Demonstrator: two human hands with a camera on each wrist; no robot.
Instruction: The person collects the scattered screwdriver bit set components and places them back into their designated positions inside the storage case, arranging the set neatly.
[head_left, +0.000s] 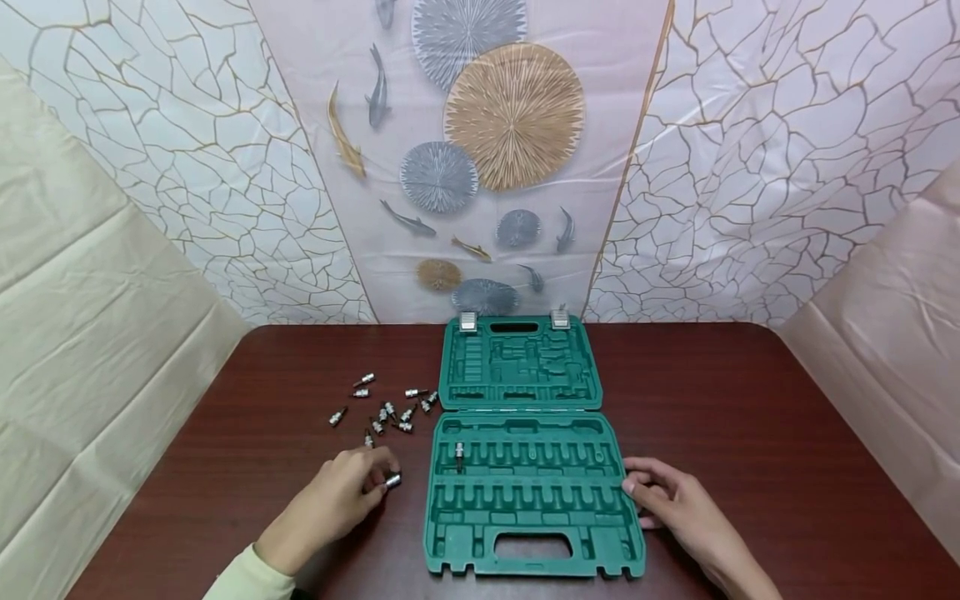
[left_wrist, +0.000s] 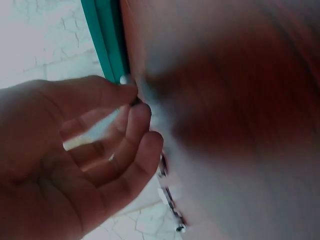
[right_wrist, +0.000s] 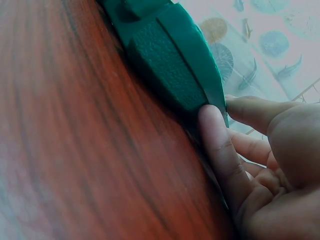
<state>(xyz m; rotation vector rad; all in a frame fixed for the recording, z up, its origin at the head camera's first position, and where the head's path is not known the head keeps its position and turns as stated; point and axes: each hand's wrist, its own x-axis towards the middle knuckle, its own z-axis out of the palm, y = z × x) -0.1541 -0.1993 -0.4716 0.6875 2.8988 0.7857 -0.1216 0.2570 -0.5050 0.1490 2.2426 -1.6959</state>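
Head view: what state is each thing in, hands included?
Green plastic case: open.
Square silver metal latches: unfastened.
Silver and black metal bit: in case, upper row.
Similar loose bits: scattered left of case.
Left hand: pinching shiny metal bit.
Right hand: holding case's right edge.

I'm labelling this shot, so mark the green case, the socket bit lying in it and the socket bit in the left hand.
Green case [head_left: 528, 479], head view: strip between its two slot rows.
Seated socket bit [head_left: 460, 450], head view: its silver end.
Held socket bit [head_left: 393, 481], head view: its exposed silver end.
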